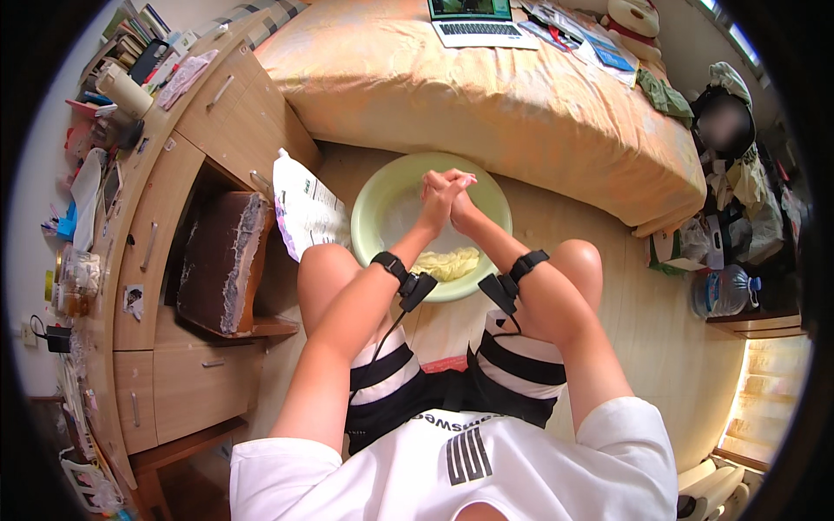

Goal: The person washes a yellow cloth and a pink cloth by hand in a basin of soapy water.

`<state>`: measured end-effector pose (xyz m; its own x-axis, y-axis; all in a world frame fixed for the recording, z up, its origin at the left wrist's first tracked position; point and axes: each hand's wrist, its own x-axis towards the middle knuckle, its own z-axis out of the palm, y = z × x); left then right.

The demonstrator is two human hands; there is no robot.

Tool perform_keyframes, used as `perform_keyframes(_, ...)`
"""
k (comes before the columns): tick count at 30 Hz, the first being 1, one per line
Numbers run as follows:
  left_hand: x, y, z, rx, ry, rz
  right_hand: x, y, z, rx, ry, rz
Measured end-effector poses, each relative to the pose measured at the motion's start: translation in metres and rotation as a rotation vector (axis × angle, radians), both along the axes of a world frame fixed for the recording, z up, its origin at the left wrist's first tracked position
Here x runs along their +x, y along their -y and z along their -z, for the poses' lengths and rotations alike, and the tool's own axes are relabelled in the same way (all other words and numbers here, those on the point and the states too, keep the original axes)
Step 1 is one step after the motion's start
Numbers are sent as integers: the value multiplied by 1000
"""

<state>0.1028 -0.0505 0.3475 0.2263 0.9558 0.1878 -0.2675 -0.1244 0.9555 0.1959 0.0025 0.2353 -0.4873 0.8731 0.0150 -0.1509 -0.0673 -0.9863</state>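
My left hand (pixel 442 197) and my right hand (pixel 461 203) are clasped above a pale green plastic basin (pixel 362 223), fingers laced together. No object shows in them, though the space between the palms is hidden. Whitish, cloudy liquid (pixel 404 215) appears to fill the basin's bottom. A crumpled yellow cloth (pixel 449 263) lies inside it at the side nearest me, below my wrists. Each forearm wears a black strap with a small black device and a cable. My bare knees are on either side of the basin's near edge.
A white printed bag (pixel 309 205) stands left of the basin, beside a wooden desk (pixel 186 260) with a worn brown box-like item (pixel 218 260) in its opening. Ahead is a bed (pixel 469 111) bearing a laptop (pixel 479 32) and papers. A large water bottle (pixel 723 291) lies at right.
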Motion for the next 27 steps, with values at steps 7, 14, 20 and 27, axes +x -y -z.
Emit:
perform_keyframes(7, -35, -5, 18, -64, 150, -161, -53, 14, -32, 438, 200, 234)
perform_keyframes(14, -25, -15, 11, -178, 275, -173, -59, 18, -47, 662, 459, 521)
perform_keyframes(20, -40, -17, 14, -255, 198, -230, -73, 26, -67, 562, 458, 536)
perform_keyframes(27, -35, -25, 58, -295, 217, -330, -55, 33, -24, 656, 701, 414)
